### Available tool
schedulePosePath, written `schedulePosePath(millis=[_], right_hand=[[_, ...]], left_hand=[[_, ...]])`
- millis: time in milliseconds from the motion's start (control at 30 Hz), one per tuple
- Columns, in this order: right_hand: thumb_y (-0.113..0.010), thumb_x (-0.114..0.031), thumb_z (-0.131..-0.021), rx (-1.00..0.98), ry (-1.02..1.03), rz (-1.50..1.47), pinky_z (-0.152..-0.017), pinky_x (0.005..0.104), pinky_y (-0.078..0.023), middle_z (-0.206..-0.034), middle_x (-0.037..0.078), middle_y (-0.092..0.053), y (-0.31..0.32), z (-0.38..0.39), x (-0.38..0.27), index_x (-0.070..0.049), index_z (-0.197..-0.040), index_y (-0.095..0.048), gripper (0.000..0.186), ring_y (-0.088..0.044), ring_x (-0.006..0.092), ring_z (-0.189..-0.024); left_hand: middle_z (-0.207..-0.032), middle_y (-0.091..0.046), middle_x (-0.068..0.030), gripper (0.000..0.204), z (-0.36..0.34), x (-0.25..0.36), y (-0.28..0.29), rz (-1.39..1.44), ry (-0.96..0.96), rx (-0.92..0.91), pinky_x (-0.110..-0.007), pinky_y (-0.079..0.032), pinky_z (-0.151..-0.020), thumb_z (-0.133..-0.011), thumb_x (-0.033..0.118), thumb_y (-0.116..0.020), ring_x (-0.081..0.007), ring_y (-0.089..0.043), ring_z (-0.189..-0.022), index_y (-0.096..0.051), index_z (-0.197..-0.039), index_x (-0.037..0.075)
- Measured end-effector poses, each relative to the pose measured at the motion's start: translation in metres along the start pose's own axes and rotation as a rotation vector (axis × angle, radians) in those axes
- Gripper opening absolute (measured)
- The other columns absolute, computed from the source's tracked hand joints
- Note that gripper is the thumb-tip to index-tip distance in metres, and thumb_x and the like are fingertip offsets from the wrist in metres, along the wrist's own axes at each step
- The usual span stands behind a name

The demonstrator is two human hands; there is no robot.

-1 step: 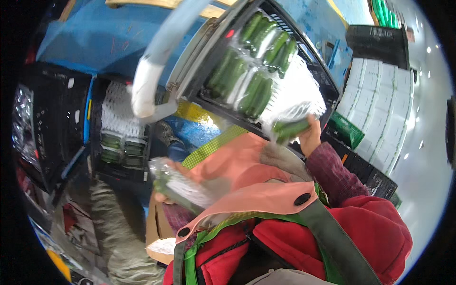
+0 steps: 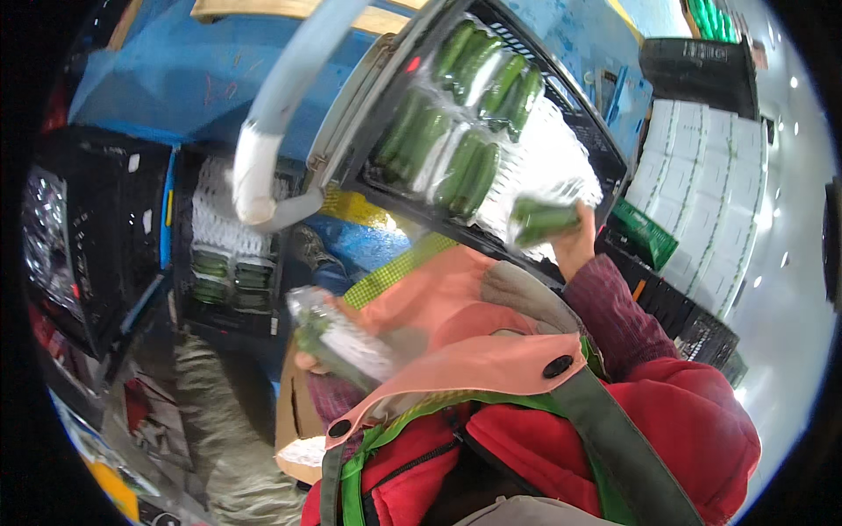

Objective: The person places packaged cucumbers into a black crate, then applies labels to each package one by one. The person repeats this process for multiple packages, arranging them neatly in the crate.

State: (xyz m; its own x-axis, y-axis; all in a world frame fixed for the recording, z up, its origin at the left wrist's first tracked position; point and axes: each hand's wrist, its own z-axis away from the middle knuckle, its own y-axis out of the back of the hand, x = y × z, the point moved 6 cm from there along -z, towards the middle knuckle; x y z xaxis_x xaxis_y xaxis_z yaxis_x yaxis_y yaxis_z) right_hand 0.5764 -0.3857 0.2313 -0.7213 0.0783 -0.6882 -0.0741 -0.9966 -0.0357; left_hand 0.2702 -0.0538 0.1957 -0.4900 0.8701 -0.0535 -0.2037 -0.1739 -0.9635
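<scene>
My right hand (image 2: 574, 245) grips one end of a clear-wrapped pack of green cucumbers (image 2: 542, 221), held over the near right part of a black crate (image 2: 355, 175). Several wrapped packs of cucumbers (image 2: 474, 171) lie in that crate, in its left and far parts. White netted padding (image 2: 548, 145) shows on the crate's right side. Low on the left, in front of my apron, my left hand (image 2: 309, 361) is closed on another wrapped cucumber pack (image 2: 338, 337). Its underside and most of my left fingers are hidden, and both packs are somewhat blurred.
A curved pale metal tube (image 2: 263, 162) rises left of the crate. Another black crate (image 2: 224, 320) with padding and packs stands further left. White boxes (image 2: 702, 184) and a green crate (image 2: 645, 232) are at the right. A cardboard box (image 2: 298, 412) sits below my left hand.
My right hand has shifted slightly up and right with its cucumber pack. My left hand and its pack sit slightly further right. The whole view has turned a little.
</scene>
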Motion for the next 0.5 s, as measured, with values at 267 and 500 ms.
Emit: schedulePosePath(millis=[267,500], right_hand=[[-0.062,-0.061,-0.084,0.255,0.02,-0.786,-0.101,0.0465,-0.038,-0.136,0.007,-0.055,0.008,-0.157,0.016,-0.017,-0.135,-0.051,0.068,-0.05,0.0262,-0.123],[-0.074,-0.062,-0.077,0.172,-0.342,-0.294,-0.096,0.0455,-0.04,-0.138,0.014,-0.048,0.009,-0.118,0.027,-0.02,-0.14,-0.043,0.082,-0.051,0.0283,-0.111]], left_hand=[[-0.125,-0.058,-0.0207,0.081,-0.075,-0.108,-0.057,-0.514,0.526,0.237,-0.041,-0.052,-0.092,-0.071,0.024,-0.07,-0.0294,-0.061,-0.111,-0.039,-0.141,-0.004],[-0.116,-0.063,-0.0074,0.055,-0.158,-0.233,-0.086,-1.205,0.76,-0.064,-0.031,-0.047,-0.092,-0.079,0.002,-0.072,-0.0158,-0.058,-0.104,-0.052,-0.13,0.0]])
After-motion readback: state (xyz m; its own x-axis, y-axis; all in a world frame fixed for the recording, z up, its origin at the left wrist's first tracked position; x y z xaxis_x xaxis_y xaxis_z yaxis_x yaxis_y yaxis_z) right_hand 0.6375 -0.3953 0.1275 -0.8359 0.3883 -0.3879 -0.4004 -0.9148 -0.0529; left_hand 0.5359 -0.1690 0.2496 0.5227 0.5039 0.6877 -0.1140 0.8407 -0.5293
